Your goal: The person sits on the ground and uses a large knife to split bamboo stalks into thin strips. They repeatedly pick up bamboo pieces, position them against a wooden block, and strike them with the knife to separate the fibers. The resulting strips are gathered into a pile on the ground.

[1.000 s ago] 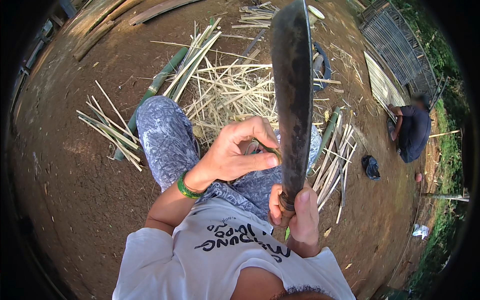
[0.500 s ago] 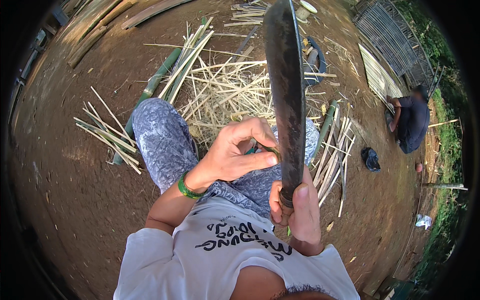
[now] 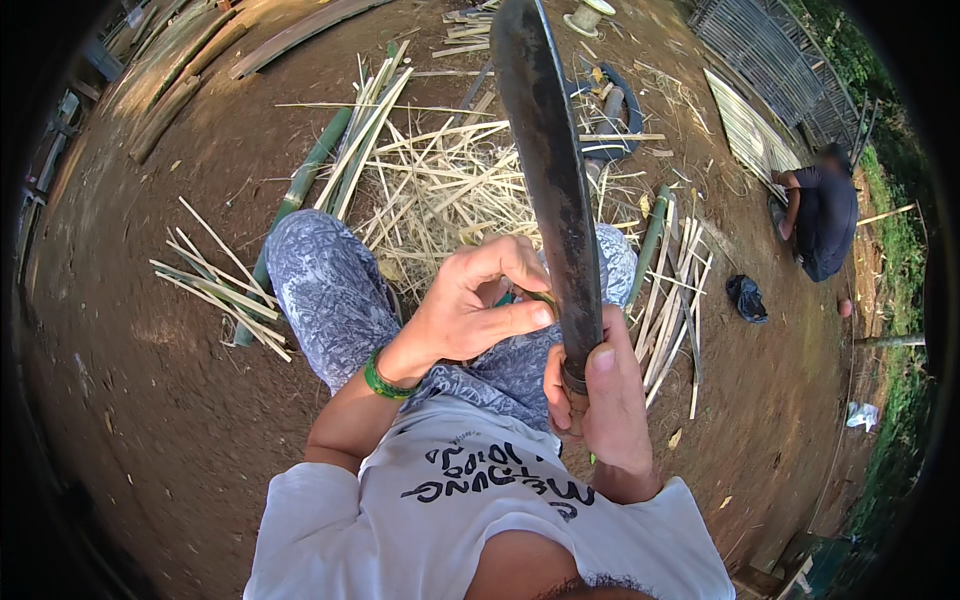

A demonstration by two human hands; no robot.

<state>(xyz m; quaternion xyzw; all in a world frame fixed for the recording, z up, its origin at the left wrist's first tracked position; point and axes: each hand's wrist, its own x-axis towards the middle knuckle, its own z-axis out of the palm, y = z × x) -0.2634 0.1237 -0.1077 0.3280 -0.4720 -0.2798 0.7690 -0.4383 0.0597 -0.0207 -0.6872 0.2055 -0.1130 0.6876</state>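
A long machete (image 3: 556, 170) with a dark, stained blade stands nearly upright before me, its tip leaning slightly left. My right hand (image 3: 612, 405) is wrapped round its handle, thumb up near the base of the blade. Beside the lower blade, my left hand (image 3: 480, 300) pinches a thin greenish strip (image 3: 543, 297) between thumb and forefinger. The strip's far end is hidden behind the blade, so I cannot tell whether it touches the edge. A green band circles my left wrist.
Beyond my knees lies a heap of split bamboo strips and shavings (image 3: 450, 185). Green bamboo poles (image 3: 308, 170) prop more strips at left and right. A black bag (image 3: 746, 298) lies at right, near a crouching person (image 3: 825, 215) beside a slatted panel (image 3: 750, 125).
The machete's tip has tilted a little to the left. My left hand keeps its pinch, and the whole view has shifted slightly.
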